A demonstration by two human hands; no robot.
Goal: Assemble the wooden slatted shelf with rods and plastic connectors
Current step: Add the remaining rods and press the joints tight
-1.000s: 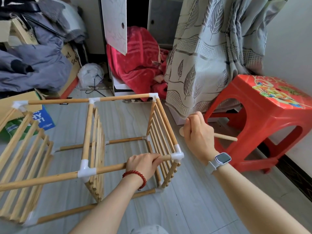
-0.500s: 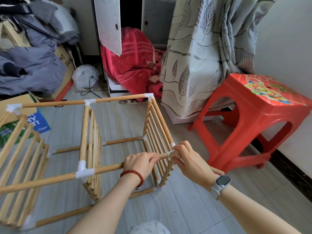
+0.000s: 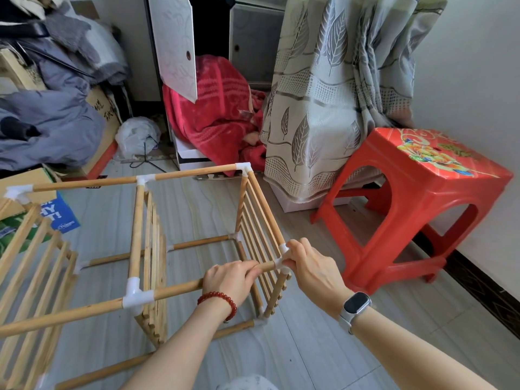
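Since the earlier frame, right hand (image 3: 311, 267) has closed on corner connector (image 3: 282, 261); left hand (image 3: 231, 280) grips front rod (image 3: 174, 291). Shelf (image 3: 146, 249), centre frame on floor, appears nearly framed.

Shelf (image 3: 140, 249) on the floor (image 3: 323, 347) before me, my left hand (image 3: 230, 280) on its near rod (image 3: 174, 289), my right hand (image 3: 312, 270) at the corner connector (image 3: 281, 261), stool (image 3: 416, 209) right of it, curtain (image 3: 332, 94) behind.

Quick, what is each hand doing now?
Left hand: holding the near top rod.
Right hand: holding the white corner connector.
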